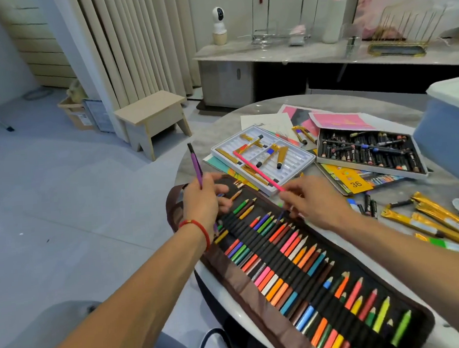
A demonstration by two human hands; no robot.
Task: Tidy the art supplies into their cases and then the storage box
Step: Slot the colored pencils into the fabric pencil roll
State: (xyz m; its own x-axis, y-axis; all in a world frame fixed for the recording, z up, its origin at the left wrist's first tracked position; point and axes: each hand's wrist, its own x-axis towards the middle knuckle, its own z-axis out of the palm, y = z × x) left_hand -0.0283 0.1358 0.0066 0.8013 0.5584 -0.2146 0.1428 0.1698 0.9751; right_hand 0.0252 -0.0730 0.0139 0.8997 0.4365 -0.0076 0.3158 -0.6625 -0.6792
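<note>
A brown roll-up pencil case [260,306] lies open across the table's near edge, with several coloured pencils tucked in its black loops. My left hand [205,200] rests at the case's far left end and holds a purple pencil [196,165] upright. My right hand [311,200] hovers over the case's upper edge and pinches a pink pencil [258,171] that slants up to the left over the white paint tray [299,165]. The tray holds a few gold paint tubes. A box of oil pastels [369,151] sits behind my right hand.
Loose gold paint tubes [435,220] lie at the right. A blue storage box [455,128] with a white lid stands at the far right. Pink papers [339,120] and a yellow card marked 36 [354,180] lie under the cases. A wooden stool [152,119] stands on the floor to the left.
</note>
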